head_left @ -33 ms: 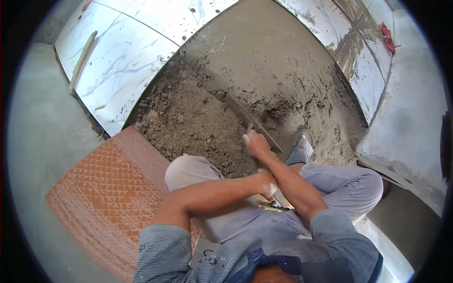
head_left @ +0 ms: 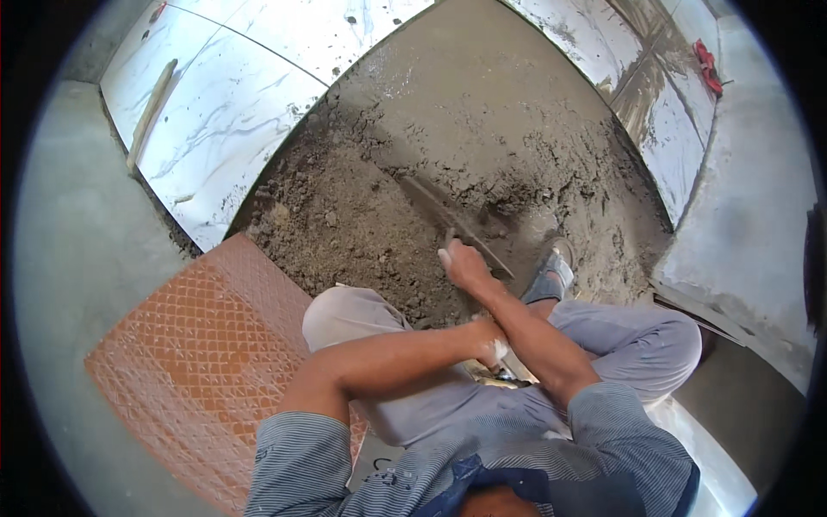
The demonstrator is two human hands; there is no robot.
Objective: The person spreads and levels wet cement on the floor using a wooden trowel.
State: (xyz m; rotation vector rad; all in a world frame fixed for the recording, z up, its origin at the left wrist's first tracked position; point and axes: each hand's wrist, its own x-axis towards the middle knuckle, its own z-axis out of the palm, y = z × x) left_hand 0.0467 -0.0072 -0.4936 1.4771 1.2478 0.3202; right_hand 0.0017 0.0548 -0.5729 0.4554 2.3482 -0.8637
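My right hand [head_left: 468,264] is closed round the handle of a long, flat plastering trowel [head_left: 461,228]. The trowel lies slantwise on damp grey-brown mortar [head_left: 345,215], its upper end pointing to the far left. My left hand [head_left: 489,341] is drawn in across my lap beside my right forearm, which covers part of it. White shows on its fingers, and whether it holds anything is hidden. Smooth, wet mortar spreads at the far side; rough, crumbly mortar lies close to my knees.
White marbled tiles [head_left: 250,86] border the mortar on the left, and more smeared tiles [head_left: 655,112] on the right. A wooden stick [head_left: 152,112] rests on the left tiles. An orange-brown tile [head_left: 185,332] with a gridded face lies near left. My sandalled foot [head_left: 550,271] is by the trowel.
The trowel and my right hand have shifted slightly left over the mortar. My left hand stays in nearly the same place.
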